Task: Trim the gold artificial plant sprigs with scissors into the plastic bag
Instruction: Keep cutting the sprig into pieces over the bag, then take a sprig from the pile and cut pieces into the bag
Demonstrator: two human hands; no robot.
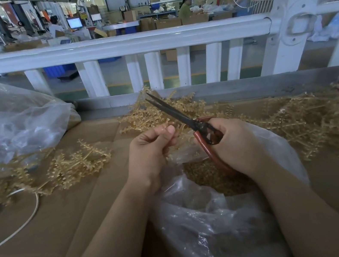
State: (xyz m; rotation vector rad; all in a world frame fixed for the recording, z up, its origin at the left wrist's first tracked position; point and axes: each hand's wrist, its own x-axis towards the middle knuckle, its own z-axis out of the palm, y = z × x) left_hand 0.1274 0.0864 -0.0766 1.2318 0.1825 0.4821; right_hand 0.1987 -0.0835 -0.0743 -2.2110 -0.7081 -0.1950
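- The left hand (152, 148) pinches a gold sprig (181, 129) between thumb and curled fingers, holding it up just above the mouth of the plastic bag (225, 220).
- The right hand (237, 141) is clamped round the red handles of the scissors (187, 120), whose dark blades point up and away, parted only a sliver at the tips.
- The pinched sprig sits beside the blades near the pivot; whether it lies between them cannot be told from here.
- In the bag, right under both hands, lies a heap of gold trimmings (213, 177), so pieces dropping from this spot should fall in.
- More gold sprigs wait in piles on the cardboard-covered counter (66, 214): one left pile (75, 165), one behind the hands (150, 113), and a big tangle to the right (312, 121).
- To do this cut well, the person would likely want the stem deep in the blades, close to the pivot, where the bite is strongest.
- Keeping the pinching fingertips (170, 129) back from the edge looks wise; they are very near the steel.
- Holding the work over the open bag mouth matters, since a piece flicked sideways would land among the untrimmed piles.
- A second, larger clear bag (5, 125) slumps at the far left, and a white cord (28, 219) curls across the counter, both well apart from the cutting.
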